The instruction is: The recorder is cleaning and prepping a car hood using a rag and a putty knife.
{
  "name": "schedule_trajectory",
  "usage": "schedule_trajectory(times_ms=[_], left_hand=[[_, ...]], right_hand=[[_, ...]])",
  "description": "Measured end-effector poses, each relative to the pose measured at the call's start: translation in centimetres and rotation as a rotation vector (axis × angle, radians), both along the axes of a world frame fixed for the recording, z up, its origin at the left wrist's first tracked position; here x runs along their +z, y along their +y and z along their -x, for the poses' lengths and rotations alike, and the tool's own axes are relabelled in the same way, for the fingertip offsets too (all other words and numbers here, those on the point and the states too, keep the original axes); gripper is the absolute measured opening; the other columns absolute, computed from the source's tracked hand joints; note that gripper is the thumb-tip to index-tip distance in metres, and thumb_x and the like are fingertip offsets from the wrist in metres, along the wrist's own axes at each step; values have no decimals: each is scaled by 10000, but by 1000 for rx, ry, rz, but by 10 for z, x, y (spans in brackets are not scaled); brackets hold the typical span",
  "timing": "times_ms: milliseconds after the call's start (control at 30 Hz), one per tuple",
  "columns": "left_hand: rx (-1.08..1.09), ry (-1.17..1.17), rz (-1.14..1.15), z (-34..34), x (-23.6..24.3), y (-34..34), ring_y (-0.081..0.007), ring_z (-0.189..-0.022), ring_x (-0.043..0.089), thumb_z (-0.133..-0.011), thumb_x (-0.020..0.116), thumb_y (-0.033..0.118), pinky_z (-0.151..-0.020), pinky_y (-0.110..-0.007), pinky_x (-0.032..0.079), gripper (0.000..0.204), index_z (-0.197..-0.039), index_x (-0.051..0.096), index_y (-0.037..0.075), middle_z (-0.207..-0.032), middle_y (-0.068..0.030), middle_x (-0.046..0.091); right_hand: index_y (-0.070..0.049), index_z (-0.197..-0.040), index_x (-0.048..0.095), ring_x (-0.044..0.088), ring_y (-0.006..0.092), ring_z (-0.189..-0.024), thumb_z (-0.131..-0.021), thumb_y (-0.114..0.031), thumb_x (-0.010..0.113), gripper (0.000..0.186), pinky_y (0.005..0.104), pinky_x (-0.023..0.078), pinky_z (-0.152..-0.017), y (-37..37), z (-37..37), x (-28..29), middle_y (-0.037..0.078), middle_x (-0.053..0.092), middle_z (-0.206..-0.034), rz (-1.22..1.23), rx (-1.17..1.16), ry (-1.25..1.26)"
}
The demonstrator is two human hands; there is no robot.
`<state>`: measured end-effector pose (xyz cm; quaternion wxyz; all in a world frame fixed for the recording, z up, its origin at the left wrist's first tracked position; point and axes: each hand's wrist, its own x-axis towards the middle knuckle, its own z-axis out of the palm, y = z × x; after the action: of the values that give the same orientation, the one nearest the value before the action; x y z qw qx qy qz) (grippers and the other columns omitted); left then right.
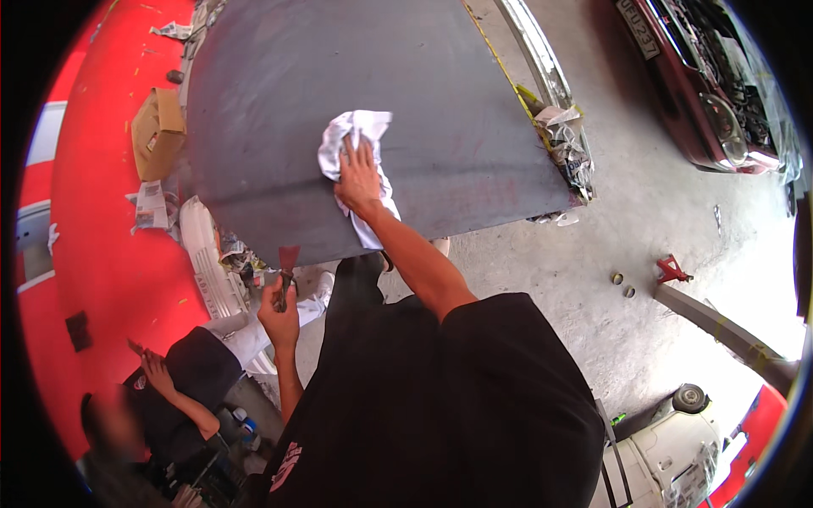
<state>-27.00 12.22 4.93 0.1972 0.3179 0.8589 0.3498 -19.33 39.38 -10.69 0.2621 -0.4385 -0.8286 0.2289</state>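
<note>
- On the near half of the grey panel [279,127], the right hand [359,179] lies flat with fingers spread, pressing a white cloth [351,140] against the surface — palm down, nothing enclosed, the cloth pinned under it rather than gripped.
- The cloth extends both ways from that hand: a bunched part beyond the fingertips, toward the panel's far side, and a tail trailing back past the wrist to the panel's near edge. Its long axis therefore runs roughly along the line of the forearm.
- Below the near edge of the panel, off its surface, the left hand [279,315] is closed around a small tool with a dark red blade [287,262] held upright; it looks like a scraper or spreader, though its exact kind cannot be told.
- The right hand is the one in contact with cloth and panel — the left hand stands apart from both, near the person's body.
- The panel lies ahead of and slightly left of the torso, its masked edge [555,135] well to the right.
- At lower left, a seated person [182,381] in dark clothing is near a red car body [102,254]; that person's hand is separate.
</note>
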Motion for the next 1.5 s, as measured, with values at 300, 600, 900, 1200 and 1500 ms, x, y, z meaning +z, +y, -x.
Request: schedule_trajectory(times_ms=[300, 600, 900, 1200, 1500], left_hand=[[-29, 16, -31, 31, -38, -19, -169, -983, 662, -870, 700, 66, -863, -301, 498, 275, -1122, 636, -24, -1042, -118, 703], [124, -126, 61, 70, -45, -35, -156, -935, 667, -866, 703, 72, -814, -294, 507, 293, -1143, 645, -4, -963, -123, 713], [334, -46, -68, 140, -35, -87, -95, -779, 614, -848, 718, 39, -701, -270, 497, 283, -1119, 659, -19, -891, -88, 699], [721, 4, -7, 176, -11, -160, -65, -737, 543, -892, 663, 33, -604, -228, 430, 281, -1162, 628, -37, -887, -38, 641], [542, -84, 58, 180, -22, -124, -81, -800, 549, -911, 648, 36, -657, -236, 462, 270, -1169, 623, -39, -913, -28, 617]], right_hand=[[133, -1404, 356, 296, 499, -1383, -815, -238, 679, 768, 477, 221, -1182, 41, -171, -31, 367, 415, -1405, 65, -718, -110], [75, -1464, 301, 144, 481, -1448, -856, -372, 637, 827, 473, 116, -1220, 13, 6, 7, 232, 200, -1581, 112, -421, -295], [103, -1261, 524, 152, 480, -1448, -692, -242, 723, 695, 499, 122, -1213, -89, 330, 5, 204, 236, -1575, 35, 279, -137], [-46, -985, 690, 334, 331, -1411, -700, -159, 644, 310, 439, 171, -1204, -122, 540, -26, 165, 567, -1319, -225, 773, -281], [-108, -1205, 588, 313, 292, -1433, -678, -353, 814, 624, 463, 216, -1192, -109, 368, -1, 82, 457, -1466, -94, 579, 63]])
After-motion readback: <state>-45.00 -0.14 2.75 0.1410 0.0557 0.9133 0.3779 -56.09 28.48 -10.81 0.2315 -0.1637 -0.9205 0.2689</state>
